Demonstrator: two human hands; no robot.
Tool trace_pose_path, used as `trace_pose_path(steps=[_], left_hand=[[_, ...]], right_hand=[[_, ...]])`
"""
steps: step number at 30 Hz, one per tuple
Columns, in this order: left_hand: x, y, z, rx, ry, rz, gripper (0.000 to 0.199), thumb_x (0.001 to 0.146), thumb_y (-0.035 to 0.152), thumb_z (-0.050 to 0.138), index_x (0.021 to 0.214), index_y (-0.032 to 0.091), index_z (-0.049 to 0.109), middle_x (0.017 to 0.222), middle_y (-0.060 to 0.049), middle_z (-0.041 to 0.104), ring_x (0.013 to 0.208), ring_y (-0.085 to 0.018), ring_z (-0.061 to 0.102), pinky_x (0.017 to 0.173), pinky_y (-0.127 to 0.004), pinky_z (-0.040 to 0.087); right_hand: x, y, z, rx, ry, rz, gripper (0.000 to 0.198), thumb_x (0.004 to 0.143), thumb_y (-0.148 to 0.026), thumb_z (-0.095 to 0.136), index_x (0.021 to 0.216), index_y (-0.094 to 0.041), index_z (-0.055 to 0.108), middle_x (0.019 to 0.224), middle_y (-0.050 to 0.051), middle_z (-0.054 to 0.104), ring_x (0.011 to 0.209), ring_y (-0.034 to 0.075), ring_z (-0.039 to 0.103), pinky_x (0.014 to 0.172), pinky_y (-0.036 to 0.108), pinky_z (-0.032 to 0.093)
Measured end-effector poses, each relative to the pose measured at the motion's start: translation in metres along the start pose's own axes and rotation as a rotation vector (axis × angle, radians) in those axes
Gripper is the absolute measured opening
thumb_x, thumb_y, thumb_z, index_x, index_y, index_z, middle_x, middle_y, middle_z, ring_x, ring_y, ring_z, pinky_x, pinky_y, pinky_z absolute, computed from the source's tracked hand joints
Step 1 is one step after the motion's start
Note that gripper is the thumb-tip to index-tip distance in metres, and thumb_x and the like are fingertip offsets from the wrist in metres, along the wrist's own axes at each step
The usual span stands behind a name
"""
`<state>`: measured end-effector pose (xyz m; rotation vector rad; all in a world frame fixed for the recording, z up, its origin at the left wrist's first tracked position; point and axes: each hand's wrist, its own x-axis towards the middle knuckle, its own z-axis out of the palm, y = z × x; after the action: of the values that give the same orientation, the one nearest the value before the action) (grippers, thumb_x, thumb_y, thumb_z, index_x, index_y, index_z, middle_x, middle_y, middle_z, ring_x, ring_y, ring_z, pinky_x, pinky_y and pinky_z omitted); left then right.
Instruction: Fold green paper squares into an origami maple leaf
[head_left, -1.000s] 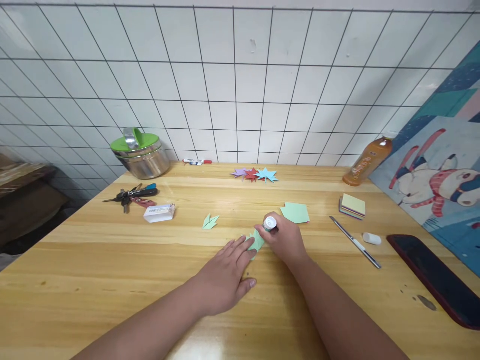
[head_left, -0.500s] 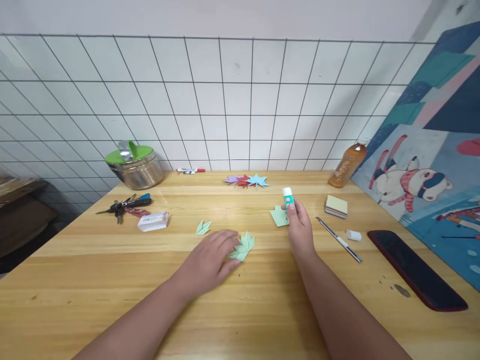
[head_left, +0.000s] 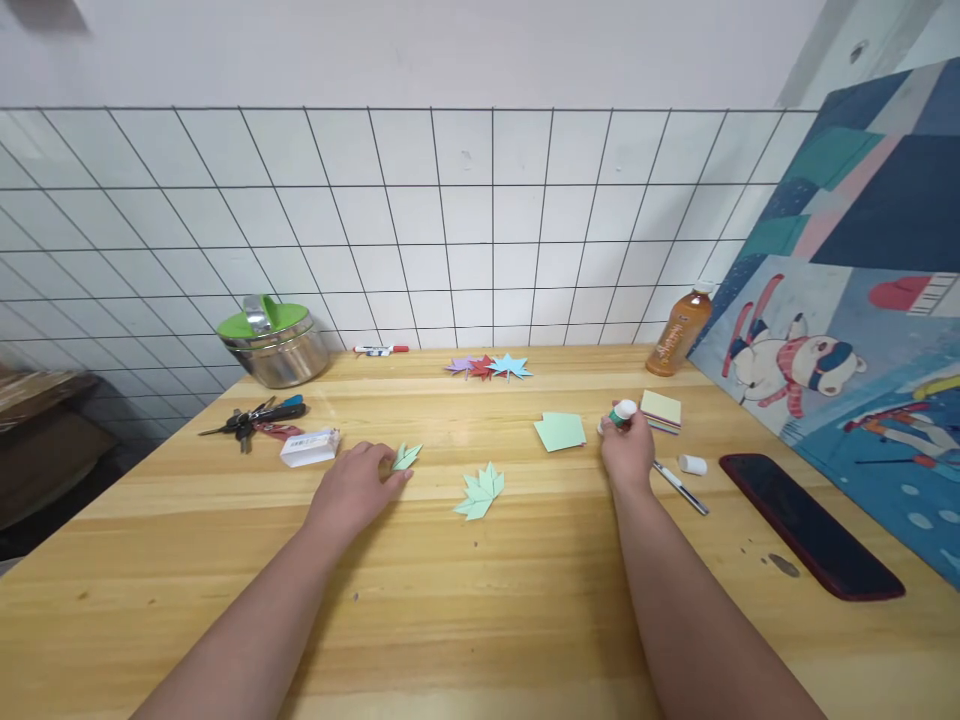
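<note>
My left hand (head_left: 358, 490) is at the small folded green piece (head_left: 407, 457), thumb and fingers curved and parted around its near side; I cannot tell whether they are pinching the paper or only resting against it. My right hand (head_left: 628, 455) is closed around the glue stick (head_left: 622, 411), which leans over beside the stack of coloured notes (head_left: 661, 408). What looks like its white cap (head_left: 692, 465) lies off it, between the craft knife (head_left: 686, 492) and the phone (head_left: 814, 525). The larger green leaf shape (head_left: 481, 492) lies flat on the tabletop (head_left: 450, 620) between my hands, touched by neither, with several points fanned out. I judge it partly made: its folded points seem joined into one body, but the small piece lies apart from it, to its left and a little farther from me, and I see no stem on it. Farther back, near the tiled wall, the purple leaf (head_left: 459, 366), red leaf (head_left: 484, 368) and blue leaf (head_left: 511, 367) overlap in a row and look complete to me. Flat green paper (head_left: 561, 431) lies just left of my right hand, with no leaf points folded that I can see.
</note>
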<state>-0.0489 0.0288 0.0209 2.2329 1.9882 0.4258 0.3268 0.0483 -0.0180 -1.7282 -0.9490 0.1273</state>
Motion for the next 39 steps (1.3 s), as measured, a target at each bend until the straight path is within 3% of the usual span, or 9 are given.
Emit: trace_pose_path(steps=[8,11,15,17,20,22,26,32,39], left_hand=[[0.002,0.0,0.001,0.009,-0.002,0.03,0.029,0.077,0.043,0.048,0.088,0.021,0.064,0.093,-0.006,0.065,0.091,-0.024,0.058,0.077,-0.032,0.042],[0.002,0.003,0.0,0.017,0.003,0.029,0.027,0.08,0.04,0.045,0.088,0.022,0.064,0.093,-0.005,0.066,0.089,-0.024,0.059,0.073,-0.031,0.042],[0.002,0.006,-0.005,0.029,0.069,-0.018,0.029,0.084,0.038,0.039,0.087,0.025,0.064,0.095,-0.003,0.067,0.088,-0.023,0.06,0.066,-0.03,0.042],[0.001,0.008,-0.007,-0.023,0.144,-0.029,0.028,0.084,0.037,0.038,0.086,0.024,0.064,0.095,-0.002,0.068,0.088,-0.022,0.06,0.067,-0.03,0.043],[-0.005,0.017,-0.007,-0.168,0.269,-0.017,0.026,0.085,0.036,0.04,0.086,0.022,0.062,0.093,-0.002,0.067,0.083,-0.019,0.061,0.07,-0.027,0.045],[-0.013,0.027,-0.008,-0.206,0.365,0.045,0.025,0.085,0.035,0.041,0.084,0.02,0.061,0.091,-0.002,0.067,0.082,-0.018,0.061,0.071,-0.026,0.046],[-0.027,0.047,-0.008,-0.146,0.477,0.34,0.019,0.085,0.028,0.045,0.083,0.019,0.062,0.086,-0.004,0.068,0.085,-0.017,0.061,0.078,-0.027,0.046],[-0.032,0.061,-0.003,-0.101,0.477,0.776,0.013,0.08,0.018,0.054,0.089,0.02,0.063,0.092,-0.004,0.068,0.096,-0.019,0.059,0.09,-0.034,0.045],[-0.04,0.063,-0.004,-0.17,0.247,0.757,0.02,0.082,0.024,0.053,0.101,0.022,0.06,0.103,-0.005,0.064,0.101,-0.02,0.055,0.091,-0.037,0.044]], right_hand=[[-0.002,0.005,0.008,-0.044,-0.02,0.026,0.046,0.063,-0.033,0.06,0.107,-0.018,0.055,0.099,0.011,0.063,0.092,0.027,0.057,0.078,0.038,0.042],[-0.009,-0.013,0.001,-0.054,0.172,-0.022,0.07,0.06,-0.022,0.059,0.126,-0.013,0.039,0.122,0.018,0.048,0.111,0.031,0.046,0.093,0.045,0.034],[-0.033,-0.052,-0.011,0.039,0.368,-0.308,0.065,0.067,-0.016,0.049,0.13,-0.013,0.032,0.128,0.018,0.041,0.118,0.029,0.039,0.095,0.046,0.034],[-0.052,-0.07,-0.012,0.187,0.157,-0.326,0.056,0.07,-0.015,0.046,0.125,-0.015,0.038,0.118,0.015,0.05,0.102,0.024,0.052,0.081,0.038,0.045],[-0.085,-0.089,-0.006,0.299,-0.467,-0.227,0.026,0.076,-0.023,0.046,0.098,-0.019,0.059,0.086,0.006,0.064,0.072,0.019,0.06,0.062,0.032,0.048],[-0.107,-0.099,-0.001,0.367,-0.769,-0.123,0.021,0.078,-0.032,0.051,0.086,-0.019,0.066,0.087,0.007,0.067,0.08,0.021,0.061,0.068,0.033,0.049],[-0.138,-0.118,0.0,0.717,-1.154,0.046,0.047,0.079,-0.044,0.056,0.121,-0.025,0.052,0.122,0.007,0.057,0.114,0.022,0.05,0.088,0.038,0.044],[-0.148,-0.123,0.007,1.051,-1.218,0.386,0.038,0.075,-0.042,0.063,0.108,-0.024,0.057,0.1,0.004,0.062,0.088,0.015,0.058,0.075,0.029,0.048],[-0.113,-0.102,0.009,0.865,-0.919,0.577,0.027,0.06,-0.035,0.072,0.076,-0.017,0.061,0.079,0.002,0.058,0.076,0.014,0.055,0.051,0.021,0.047]])
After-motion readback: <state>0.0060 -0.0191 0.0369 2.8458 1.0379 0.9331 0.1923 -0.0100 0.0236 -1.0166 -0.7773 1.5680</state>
